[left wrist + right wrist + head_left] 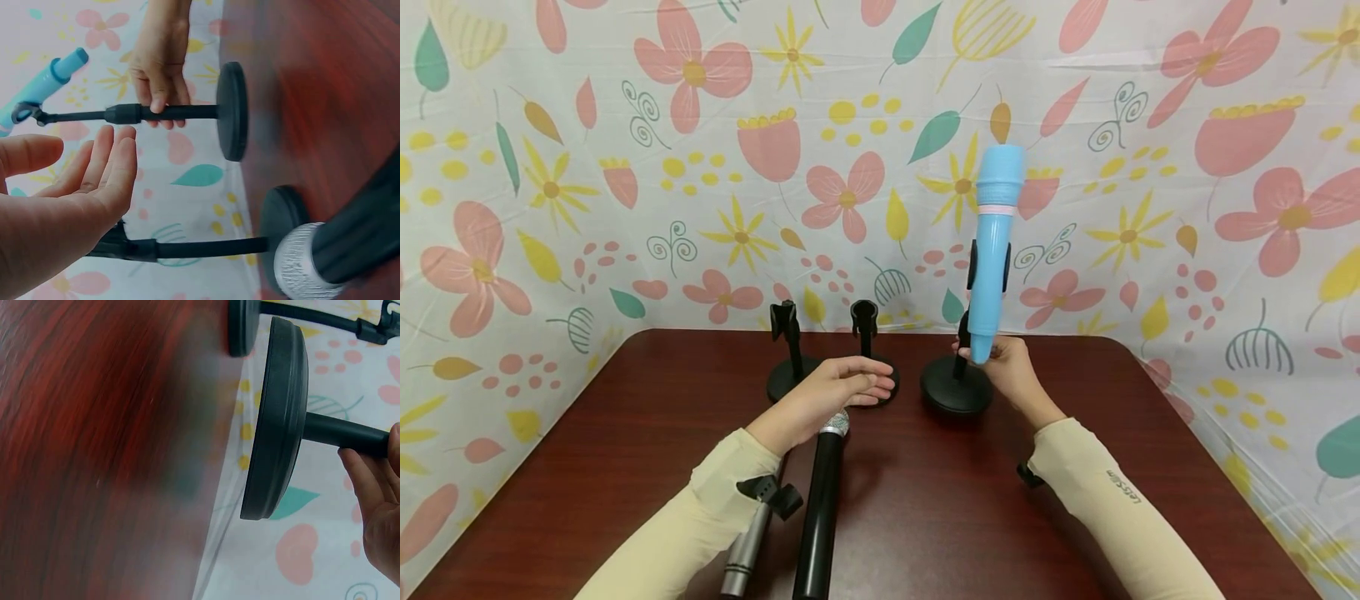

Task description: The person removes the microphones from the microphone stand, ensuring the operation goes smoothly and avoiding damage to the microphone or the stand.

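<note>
My right hand (1013,368) grips the upright pole of a black microphone stand (955,390), above its round base. A light blue microphone (992,275) sits in that stand's clip, head up and slightly tilted. Whether the base (275,425) touches the table, I cannot tell. My left hand (841,388) hovers with fingers extended and holds nothing; in the head view it partly covers the middle black stand (865,321). In the left wrist view, its fingers (122,169) are apart from both stands. Below it lies a black microphone (820,517) with a silver mesh head.
Another black stand (785,379) with a bare clip is at the left. A silver-grey microphone (748,550) lies beside the black one, partly hidden by my left forearm. Behind the dark red table (1075,517) hangs a flower-patterned cloth (880,100).
</note>
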Motion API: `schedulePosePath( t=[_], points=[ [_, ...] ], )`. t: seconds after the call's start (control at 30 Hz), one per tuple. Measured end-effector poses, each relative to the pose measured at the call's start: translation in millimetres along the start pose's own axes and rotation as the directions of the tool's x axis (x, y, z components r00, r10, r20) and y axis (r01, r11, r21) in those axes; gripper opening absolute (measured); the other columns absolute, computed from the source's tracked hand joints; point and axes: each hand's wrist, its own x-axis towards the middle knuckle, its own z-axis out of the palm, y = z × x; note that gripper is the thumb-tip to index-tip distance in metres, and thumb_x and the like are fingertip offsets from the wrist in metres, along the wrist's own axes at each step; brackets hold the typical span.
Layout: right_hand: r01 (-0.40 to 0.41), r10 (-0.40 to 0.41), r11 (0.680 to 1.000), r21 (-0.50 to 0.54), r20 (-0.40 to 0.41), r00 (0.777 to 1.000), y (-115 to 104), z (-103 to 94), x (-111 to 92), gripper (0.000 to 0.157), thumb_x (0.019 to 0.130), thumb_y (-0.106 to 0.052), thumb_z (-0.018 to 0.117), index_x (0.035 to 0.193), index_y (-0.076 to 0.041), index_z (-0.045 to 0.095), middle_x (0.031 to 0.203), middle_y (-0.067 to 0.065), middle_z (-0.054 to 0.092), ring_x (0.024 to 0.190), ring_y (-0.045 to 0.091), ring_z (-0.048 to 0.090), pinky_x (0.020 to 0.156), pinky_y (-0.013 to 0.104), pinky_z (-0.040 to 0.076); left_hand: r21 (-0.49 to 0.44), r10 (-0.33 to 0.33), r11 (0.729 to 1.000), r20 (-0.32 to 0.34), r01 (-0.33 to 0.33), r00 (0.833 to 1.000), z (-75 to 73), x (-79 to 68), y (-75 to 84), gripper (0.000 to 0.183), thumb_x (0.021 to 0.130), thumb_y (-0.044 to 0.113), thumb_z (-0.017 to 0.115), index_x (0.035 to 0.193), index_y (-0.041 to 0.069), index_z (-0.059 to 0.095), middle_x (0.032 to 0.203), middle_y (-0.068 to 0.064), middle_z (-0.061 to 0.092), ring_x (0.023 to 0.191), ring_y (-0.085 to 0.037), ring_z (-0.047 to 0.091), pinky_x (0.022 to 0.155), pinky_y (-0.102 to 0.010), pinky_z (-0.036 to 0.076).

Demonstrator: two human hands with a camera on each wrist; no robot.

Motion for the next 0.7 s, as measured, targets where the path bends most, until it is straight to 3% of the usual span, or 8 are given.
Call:
schedulePosePath(
  t=[0.17, 0.3, 0.53, 0.7],
  points=[
    [0.020, -0.020, 1.000, -0.022, 0.011, 1.000, -5.8, 6.8, -1.3, 0.019, 0.088, 0.004, 0.065, 0.105, 0.013, 0.068, 0.099, 0.030, 0.067, 0.098, 0.041, 0.065, 0.080, 0.014, 0.050, 0.017, 0.026, 1.000, 0.016, -0.026, 1.000, 3.2, 1.9, 15.5, 0.035, 0.101, 0.009, 0.048, 0.134, -0.002, 0.051, 0.127, -0.022, 0.058, 0.117, -0.029, 0.058, 0.102, -0.042, 0.043],
    [0.020, -0.020, 1.000, -0.003, 0.022, 1.000, -7.8, 12.1, -1.5, 0.021, 0.088, 0.005, 0.066, 0.106, 0.014, 0.067, 0.099, 0.030, 0.067, 0.099, 0.044, 0.064, 0.081, 0.014, 0.050, 0.041, 0.079, 0.996, 0.022, -0.080, 0.997, 6.0, 4.9, 29.1, 0.035, 0.100, 0.011, 0.051, 0.133, -0.002, 0.051, 0.126, -0.021, 0.058, 0.116, -0.028, 0.058, 0.100, -0.037, 0.046],
    [0.055, -0.055, 0.999, -0.003, 0.014, 0.998, 10.1, 21.3, 1.4, 0.020, 0.086, 0.003, 0.068, 0.105, 0.010, 0.070, 0.096, 0.026, 0.070, 0.092, 0.024, 0.070, 0.079, 0.018, 0.053, 0.057, 0.186, 0.981, -0.001, -0.186, 0.982, 6.9, 14.2, 54.8, 0.035, 0.100, 0.012, 0.051, 0.134, 0.000, 0.051, 0.128, -0.017, 0.058, 0.117, -0.026, 0.057, 0.099, -0.031, 0.046],
    [0.078, -0.077, 0.996, -0.039, 0.025, 0.997, -16.2, 26.6, -4.6, 0.019, 0.084, 0.011, 0.066, 0.103, 0.014, 0.068, 0.093, 0.027, 0.069, 0.087, 0.012, 0.070, 0.076, 0.015, 0.053, 0.039, 0.232, 0.972, -0.047, -0.231, 0.971, 7.0, 21.9, 73.3, 0.038, 0.101, 0.015, 0.051, 0.137, 0.002, 0.049, 0.133, -0.015, 0.055, 0.122, -0.025, 0.052, 0.103, -0.033, 0.042]
  ],
)
